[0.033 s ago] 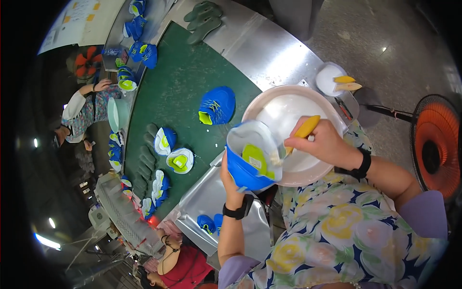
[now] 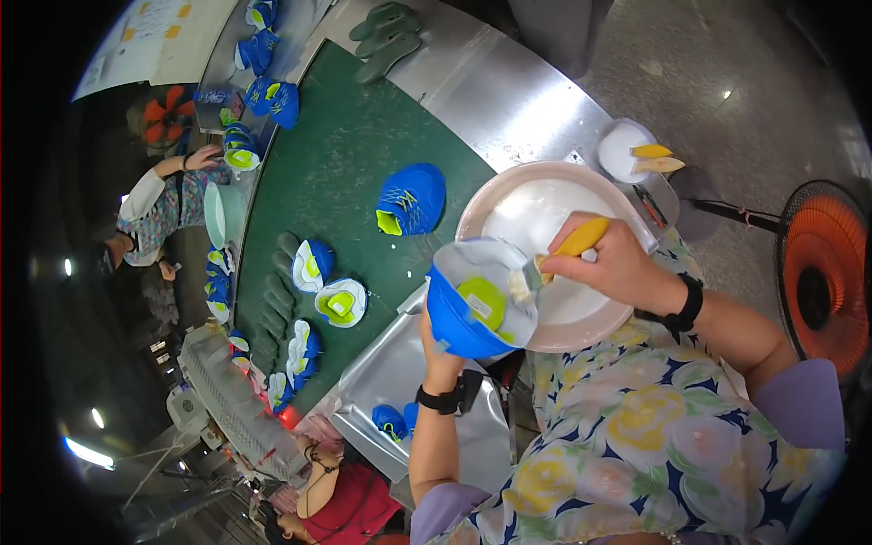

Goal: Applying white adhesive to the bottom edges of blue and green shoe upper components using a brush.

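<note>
The blue shoe upper (image 2: 468, 322), overlapping the pale basin (image 2: 474, 211), hides the fingertips of the left hand (image 2: 441, 356) holding it; the fingers of the right hand (image 2: 622, 263) close round a yellow-handled brush (image 2: 581, 237) at its white lining (image 2: 470, 258). Beyond lies a green work surface (image 2: 336, 173) edged with metal (image 2: 463, 73), and the dim room (image 2: 127, 372) at left is hard to make out

blue shoe upper (image 2: 465, 320) (brush (image 2: 581, 238) at lining (image 2: 500, 254))

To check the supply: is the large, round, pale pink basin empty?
Not empty: white, liquid-looking material lies inside the pale pink basin; its depth is unclear.
</note>
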Demonstrator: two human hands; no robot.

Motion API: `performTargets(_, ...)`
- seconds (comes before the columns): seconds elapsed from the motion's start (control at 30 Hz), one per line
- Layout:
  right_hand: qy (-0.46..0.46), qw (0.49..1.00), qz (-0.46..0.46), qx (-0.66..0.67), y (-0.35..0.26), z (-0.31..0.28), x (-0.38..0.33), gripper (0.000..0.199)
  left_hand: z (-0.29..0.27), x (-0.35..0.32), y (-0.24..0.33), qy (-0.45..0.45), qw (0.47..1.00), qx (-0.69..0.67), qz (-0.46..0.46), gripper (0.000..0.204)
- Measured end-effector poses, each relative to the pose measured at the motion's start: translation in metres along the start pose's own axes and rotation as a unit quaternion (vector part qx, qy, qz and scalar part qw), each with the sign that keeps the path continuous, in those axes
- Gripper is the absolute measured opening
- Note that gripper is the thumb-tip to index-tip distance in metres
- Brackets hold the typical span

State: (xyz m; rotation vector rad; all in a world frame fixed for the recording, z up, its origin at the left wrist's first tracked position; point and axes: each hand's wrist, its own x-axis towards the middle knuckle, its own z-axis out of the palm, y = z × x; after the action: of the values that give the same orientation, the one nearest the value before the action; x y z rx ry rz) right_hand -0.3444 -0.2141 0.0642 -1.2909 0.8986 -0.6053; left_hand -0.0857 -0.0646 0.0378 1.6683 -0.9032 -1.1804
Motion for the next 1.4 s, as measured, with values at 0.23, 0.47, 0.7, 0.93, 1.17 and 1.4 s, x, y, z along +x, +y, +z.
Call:
performTargets(0.23,-0.128,0.938,-0.321,-0.017,-0.007,0.009,0.027,0.024,0.037,-0.015,-0.003,-0.119,0.771,-0.526,-0.339,0.053)
performTargets(0.47,-0.139,0.951,-0.233,-0.149,-0.002,0.021,0.052,0.025,0.032,-0.021,-0.012,-0.117,0.940,-0.234,-0.218,0.052)
performTargets(0.7,-0.189,0.955,-0.106,-0.204,-0.012,-0.010,0.039,0.033,0.012,0.002,0.020,-0.072,0.865,-0.413,-0.274,0.051)
performTargets(0.93,-0.065,0.948,-0.267,-0.161,-0.017,-0.003,0.066,0.031,0.027,0.021,0.008,-0.091,0.814,-0.457,-0.346,0.061)
performTargets(1.17,-0.129,0.960,-0.126,-0.215,-0.029,0.002,0.047,0.022,-0.040,-0.002,0.005,0.023,0.862,-0.467,-0.196,0.060)
performTargets(1.4,-0.087,0.975,0.019,-0.202,-0.002,0.032,0.035,0.014,-0.247,-0.024,-0.130,0.398,0.780,-0.479,0.064,0.035)
